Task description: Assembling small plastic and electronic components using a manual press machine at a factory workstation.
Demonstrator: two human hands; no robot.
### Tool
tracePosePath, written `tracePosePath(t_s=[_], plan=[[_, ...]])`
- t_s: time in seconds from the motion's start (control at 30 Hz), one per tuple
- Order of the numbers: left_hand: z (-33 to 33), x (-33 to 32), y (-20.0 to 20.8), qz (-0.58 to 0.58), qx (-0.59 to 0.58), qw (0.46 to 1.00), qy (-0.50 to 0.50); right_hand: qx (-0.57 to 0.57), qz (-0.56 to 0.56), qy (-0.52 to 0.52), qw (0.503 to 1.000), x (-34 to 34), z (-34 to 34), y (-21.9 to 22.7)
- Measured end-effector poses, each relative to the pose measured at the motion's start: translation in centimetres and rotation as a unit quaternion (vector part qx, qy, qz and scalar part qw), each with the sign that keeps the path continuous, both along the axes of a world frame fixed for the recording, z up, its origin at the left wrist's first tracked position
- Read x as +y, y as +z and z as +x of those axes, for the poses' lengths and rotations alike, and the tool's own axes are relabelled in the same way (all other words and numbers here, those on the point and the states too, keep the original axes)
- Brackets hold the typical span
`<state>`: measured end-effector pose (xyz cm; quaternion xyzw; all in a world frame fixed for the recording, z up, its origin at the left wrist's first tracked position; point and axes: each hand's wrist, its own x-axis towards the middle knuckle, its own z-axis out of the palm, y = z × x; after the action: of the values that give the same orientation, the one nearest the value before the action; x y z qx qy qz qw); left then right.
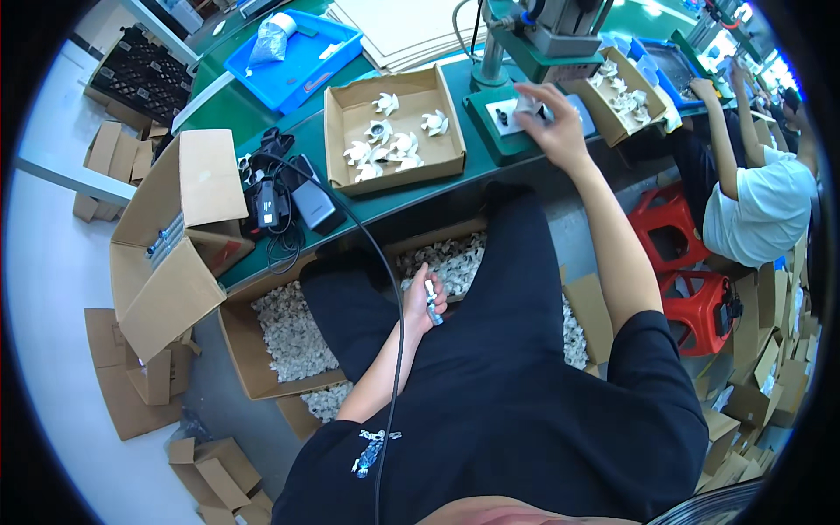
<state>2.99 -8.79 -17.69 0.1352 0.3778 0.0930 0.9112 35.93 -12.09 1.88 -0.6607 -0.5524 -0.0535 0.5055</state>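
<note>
My left hand (423, 302) rests over my lap, its fingers wrapped round a short, slim cylinder (433, 310), whitish above and blue-grey at the lower end. My right hand (557, 128) reaches to the green base (490, 116) of a bench press. Its thumb and fingers close on a small white part (528, 104), mostly hidden by the fingers, above the pale plate (505, 115). The press head (560, 39) stands just beyond that hand. Left of the base, a shallow cardboard tray (398, 179) holds several white finned impellers (435, 122).
Boxes of small white parts (289, 337) stand under the bench around my legs. A black cable (385, 254) hangs across my left side. A blue tray (302, 66) and an open carton (175, 236) lie left; another impeller tray (617, 96), red stools (669, 227) and co-workers are right.
</note>
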Motion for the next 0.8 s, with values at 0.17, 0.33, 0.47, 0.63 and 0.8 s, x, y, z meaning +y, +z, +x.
tracePosePath(t_s=[0.17, 0.33, 0.47, 0.63, 0.8], plan=[[0.1, 0.4, 0.3, 0.008, 0.013, 1.0, 0.017, 0.033, 0.055, -0.076, 0.995, 1.4, -1.2, -1.8], [0.4, 0.0, -0.2, 0.007, 0.025, 0.999, 0.019, 0.016, 0.085, -0.091, 0.992, 0.3, -0.9, -2.6], [-0.1, -0.3, -0.1, -0.001, 0.024, 1.0, 0.02, -0.002, 0.055, -0.063, 0.996, 0.2, -0.3, -1.9], [-0.2, -0.1, -0.3, -0.006, 0.002, 1.0, 0.018, -0.092, -0.008, -0.094, 0.991, -0.5, 1.3, 0.0], [1.6, 0.6, 1.0, -0.001, 0.024, 1.0, 0.01, -0.175, 0.083, 0.048, 0.98, -0.3, -4.2, -0.8]])
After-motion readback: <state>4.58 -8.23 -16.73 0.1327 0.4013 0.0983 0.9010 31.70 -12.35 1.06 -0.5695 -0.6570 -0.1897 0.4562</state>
